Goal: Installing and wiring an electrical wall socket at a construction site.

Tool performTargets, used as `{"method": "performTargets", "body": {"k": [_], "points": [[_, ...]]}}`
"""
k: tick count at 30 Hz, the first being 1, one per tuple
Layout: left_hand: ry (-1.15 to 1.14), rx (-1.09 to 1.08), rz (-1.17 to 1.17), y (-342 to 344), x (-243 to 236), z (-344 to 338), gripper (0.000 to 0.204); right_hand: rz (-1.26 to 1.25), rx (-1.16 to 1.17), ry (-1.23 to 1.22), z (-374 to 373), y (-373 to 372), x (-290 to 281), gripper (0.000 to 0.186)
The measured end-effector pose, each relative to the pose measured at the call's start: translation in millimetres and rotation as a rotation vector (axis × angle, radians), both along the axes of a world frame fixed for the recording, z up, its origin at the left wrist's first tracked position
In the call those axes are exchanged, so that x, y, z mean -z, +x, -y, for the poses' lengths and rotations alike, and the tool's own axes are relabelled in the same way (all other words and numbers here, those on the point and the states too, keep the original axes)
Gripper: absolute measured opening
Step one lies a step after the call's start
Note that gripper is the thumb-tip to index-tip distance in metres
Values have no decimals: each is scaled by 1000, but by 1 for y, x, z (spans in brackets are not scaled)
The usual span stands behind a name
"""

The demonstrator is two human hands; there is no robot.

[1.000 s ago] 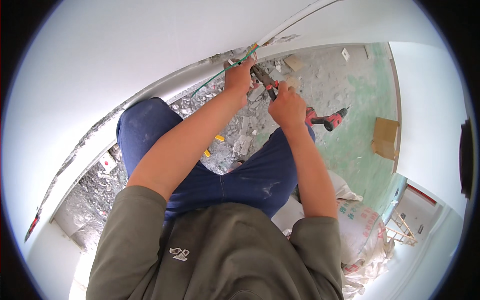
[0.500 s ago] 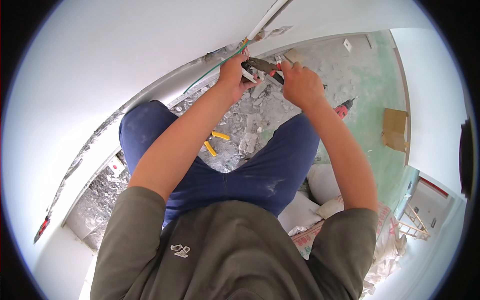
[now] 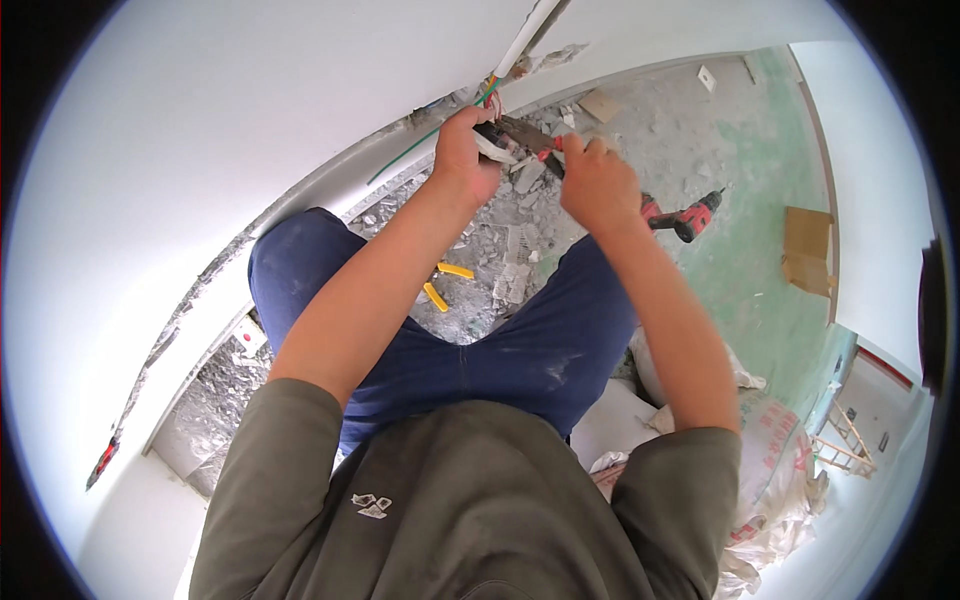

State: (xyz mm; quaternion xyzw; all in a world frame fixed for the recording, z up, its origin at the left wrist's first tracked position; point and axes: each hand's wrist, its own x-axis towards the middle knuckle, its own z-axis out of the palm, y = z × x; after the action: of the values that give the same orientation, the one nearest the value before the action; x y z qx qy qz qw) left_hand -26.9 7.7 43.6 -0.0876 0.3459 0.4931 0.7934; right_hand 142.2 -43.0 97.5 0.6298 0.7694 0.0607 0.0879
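In my left hand (image 3: 466, 160) is a small white wall plate (image 3: 494, 150) with a dark back, probably a socket or switch. It is gripped near the base of the wall. Thin coloured wires (image 3: 491, 97) come out of the wall just above it, and a long green wire (image 3: 405, 160) trails to the left. My right hand (image 3: 602, 185) is closed round the red and black handles of pliers (image 3: 527, 133). Their metal jaws point left and meet the plate's back and the wires; what exactly they pinch is too small to tell.
Broken plaster rubble (image 3: 515, 262) covers the floor between my knees, where a yellow-handled tool (image 3: 455, 271) lies. On the right are a red and black drill (image 3: 690, 218), a cardboard box (image 3: 807, 248) and full sacks (image 3: 612, 425). A white wall (image 3: 250, 130) runs close on my left.
The view has shifted slightly, showing more of the drill. My left fingers have drawn in round the plate, which is tilted differently. The pliers stay at its back.
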Motion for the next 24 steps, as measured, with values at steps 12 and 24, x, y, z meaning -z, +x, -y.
{"method": "performTargets", "body": {"k": [12, 24], "points": [[-37, -58, -115, 5, 6, -4, 18, -259, 253, -54, 24, -29, 19, 26], [-11, -72, -150, 8, 5, -2, 12, -454, 541, -102, 41, -54, 29, 36]]}}
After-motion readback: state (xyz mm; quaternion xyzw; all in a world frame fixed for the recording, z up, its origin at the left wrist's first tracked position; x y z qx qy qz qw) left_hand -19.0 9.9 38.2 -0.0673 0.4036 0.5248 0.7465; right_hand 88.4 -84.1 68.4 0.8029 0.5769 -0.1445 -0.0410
